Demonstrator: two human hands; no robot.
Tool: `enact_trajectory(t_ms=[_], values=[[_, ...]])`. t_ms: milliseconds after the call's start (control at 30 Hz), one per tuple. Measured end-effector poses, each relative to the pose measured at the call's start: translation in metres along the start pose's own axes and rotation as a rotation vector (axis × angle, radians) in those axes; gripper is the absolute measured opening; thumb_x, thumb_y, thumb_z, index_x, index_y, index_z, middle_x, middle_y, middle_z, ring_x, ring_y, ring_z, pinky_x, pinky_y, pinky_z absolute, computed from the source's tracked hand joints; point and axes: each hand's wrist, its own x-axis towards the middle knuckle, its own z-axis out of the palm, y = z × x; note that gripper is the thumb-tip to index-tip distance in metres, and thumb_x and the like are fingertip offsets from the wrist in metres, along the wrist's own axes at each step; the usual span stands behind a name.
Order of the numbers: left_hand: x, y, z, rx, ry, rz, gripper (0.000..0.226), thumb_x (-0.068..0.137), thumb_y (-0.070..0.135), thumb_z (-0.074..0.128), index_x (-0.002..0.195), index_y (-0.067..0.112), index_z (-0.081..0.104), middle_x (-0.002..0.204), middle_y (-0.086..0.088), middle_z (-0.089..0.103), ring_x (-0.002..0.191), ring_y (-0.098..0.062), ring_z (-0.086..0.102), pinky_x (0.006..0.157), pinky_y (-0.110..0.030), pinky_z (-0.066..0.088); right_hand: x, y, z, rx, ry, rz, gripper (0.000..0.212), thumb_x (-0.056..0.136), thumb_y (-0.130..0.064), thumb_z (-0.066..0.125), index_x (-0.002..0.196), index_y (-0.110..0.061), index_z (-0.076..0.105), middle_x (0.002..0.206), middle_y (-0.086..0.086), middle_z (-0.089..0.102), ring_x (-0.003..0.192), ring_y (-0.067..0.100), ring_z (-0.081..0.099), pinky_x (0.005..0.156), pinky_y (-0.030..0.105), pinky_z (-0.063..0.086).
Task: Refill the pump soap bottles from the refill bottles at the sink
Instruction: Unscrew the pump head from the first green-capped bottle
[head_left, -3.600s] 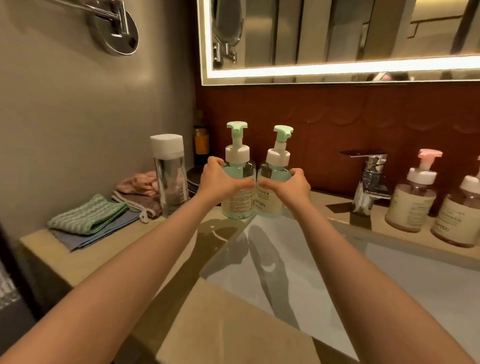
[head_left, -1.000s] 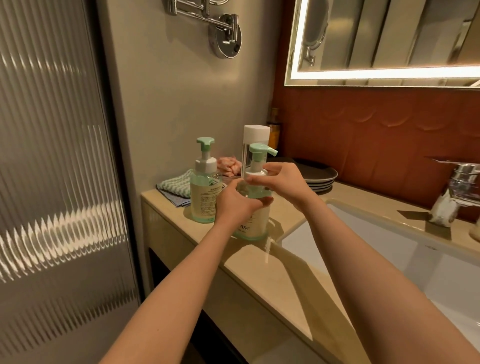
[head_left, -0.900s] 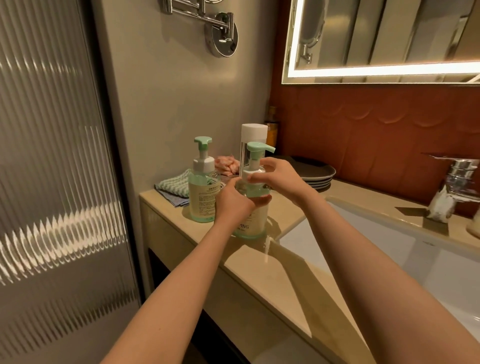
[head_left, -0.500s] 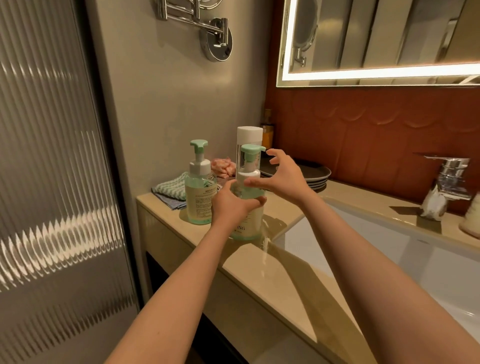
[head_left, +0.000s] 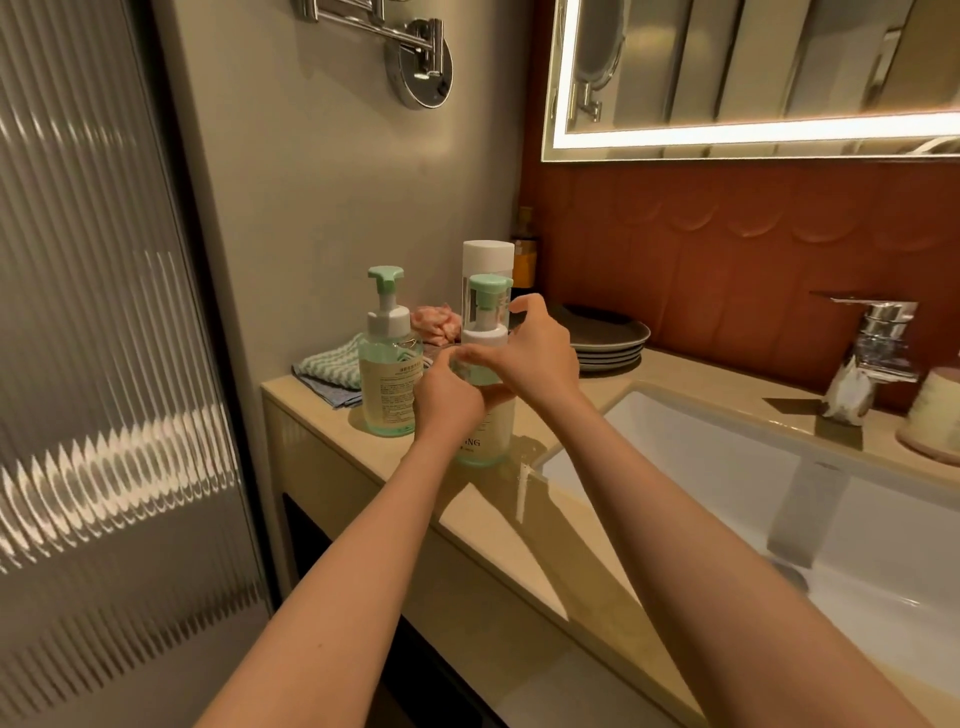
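The pump bottle (head_left: 492, 423) stood upright on the counter (head_left: 519, 525) beside the sink (head_left: 727, 467), its smooth, probably slippery body clasped by the left hand (head_left: 447, 397). The right hand (head_left: 537, 356) pinched its neck under the white collar (head_left: 484, 335), the sensible place for unscrewing.

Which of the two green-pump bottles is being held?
The sink-side bottle: the left hand grips its body and the right hand pinches its pump collar. The other bottle stands untouched beside it.
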Motion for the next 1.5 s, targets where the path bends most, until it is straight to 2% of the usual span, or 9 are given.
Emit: enact_trajectory(t_ms=[233, 333, 433, 600, 700, 967, 1133, 1300, 1500], values=[[-0.002, -0.001, 0.001, -0.059, -0.017, -0.001, 0.060, 0.070, 0.031, 0.079, 0.122, 0.022, 0.051, 0.107, 0.006, 0.055, 0.095, -0.014, 0.048, 0.077, -0.029, 0.039, -0.001, 0.011, -0.017, 0.363, -0.202, 0.055, 0.089, 0.073, -0.030, 0.078, 0.142, -0.015, 0.025, 0.125, 0.006, 0.058, 0.115, 0.019, 0.053, 0.088, 0.027, 0.038], [-0.001, 0.000, 0.001, -0.059, -0.017, 0.001, 0.057, 0.072, 0.025, 0.077, 0.122, 0.023, 0.051, 0.101, 0.007, 0.051, 0.095, -0.015, 0.046, 0.077, -0.029, 0.038, -0.001, 0.006, -0.008, 0.177, -0.132, 0.063, 0.086, 0.065, -0.051, 0.078, 0.129, -0.013, 0.035, 0.121, 0.004, 0.054, 0.110, 0.021, 0.054, 0.091, 0.036, 0.047], [0.000, -0.001, -0.001, -0.017, -0.009, -0.005, 0.051, 0.077, 0.018, 0.073, 0.122, 0.022, 0.051, 0.104, 0.003, 0.055, 0.099, -0.018, 0.051, 0.075, -0.028, 0.037, -0.001, -0.001, -0.004, 0.078, -0.068, -0.006, 0.067, 0.069, -0.047, 0.077, 0.111, -0.013, 0.038, 0.103, 0.002, 0.057, 0.095, 0.021, 0.059, 0.080, 0.040, 0.052], [0.000, 0.002, -0.002, -0.029, -0.023, 0.000, 0.057, 0.070, 0.028, 0.078, 0.120, 0.018, 0.052, 0.100, 0.006, 0.053, 0.095, -0.016, 0.049, 0.076, -0.029, 0.039, 0.000, 0.002, -0.018, 0.323, -0.289, 0.044, 0.076, 0.082, -0.023, 0.069, 0.140, -0.008, 0.023, 0.128, 0.011, 0.054, 0.103, 0.019, 0.055, 0.081, 0.028, 0.042], [-0.001, 0.000, 0.000, -0.068, -0.022, 0.003, 0.050, 0.075, 0.018, 0.075, 0.120, 0.016, 0.052, 0.105, 0.002, 0.056, 0.101, -0.017, 0.053, 0.079, -0.029, 0.041, -0.003, 0.001, -0.012, 0.279, -0.268, 0.065, 0.093, 0.076, -0.034, 0.074, 0.143, -0.008, 0.015, 0.135, 0.010, 0.049, 0.114, 0.023, 0.053, 0.089, 0.031, 0.042], [-0.003, 0.004, 0.002, 0.052, 0.069, -0.021, 0.042, 0.095, 0.004, 0.032, 0.135, 0.013, 0.043, 0.129, -0.015, 0.052, 0.116, -0.034, 0.048, 0.095, -0.041, 0.041, 0.006, -0.007, 0.014, 0.106, -0.047, 0.169, 0.080, 0.052, -0.062, 0.075, 0.109, -0.008, 0.060, 0.105, 0.009, 0.062, 0.097, 0.026, 0.061, 0.077, 0.045, 0.055], [-0.003, 0.004, 0.000, 0.066, 0.013, -0.013, 0.043, 0.088, 0.014, 0.059, 0.128, 0.009, 0.046, 0.124, -0.012, 0.055, 0.114, -0.030, 0.050, 0.086, -0.034, 0.039, 0.001, -0.008, 0.003, 0.222, -0.160, 0.124, 0.047, 0.069, -0.036, 0.073, 0.109, -0.013, 0.064, 0.104, 0.006, 0.065, 0.098, 0.023, 0.062, 0.082, 0.042, 0.054], [0.002, -0.001, 0.004, 0.082, -0.037, -0.019, 0.043, 0.087, 0.020, 0.061, 0.126, 0.009, 0.044, 0.108, -0.004, 0.052, 0.104, -0.018, 0.048, 0.080, -0.025, 0.032, -0.007, -0.017, 0.010, 0.166, -0.188, 0.197, 0.112, 0.045, -0.074, 0.071, 0.132, -0.010, 0.041, 0.130, 0.011, 0.047, 0.120, 0.028, 0.048, 0.096, 0.049, 0.045], [-0.001, -0.002, 0.003, 0.053, 0.088, 0.002, 0.033, 0.093, -0.001, 0.041, 0.125, -0.003, 0.048, 0.118, -0.021, 0.057, 0.110, -0.035, 0.055, 0.088, -0.035, 0.044, -0.006, -0.015, 0.011, 0.029, -0.075, 0.210, 0.070, 0.069, -0.060, 0.070, 0.119, -0.013, 0.054, 0.124, 0.010, 0.051, 0.116, 0.028, 0.047, 0.094, 0.043, 0.044]])
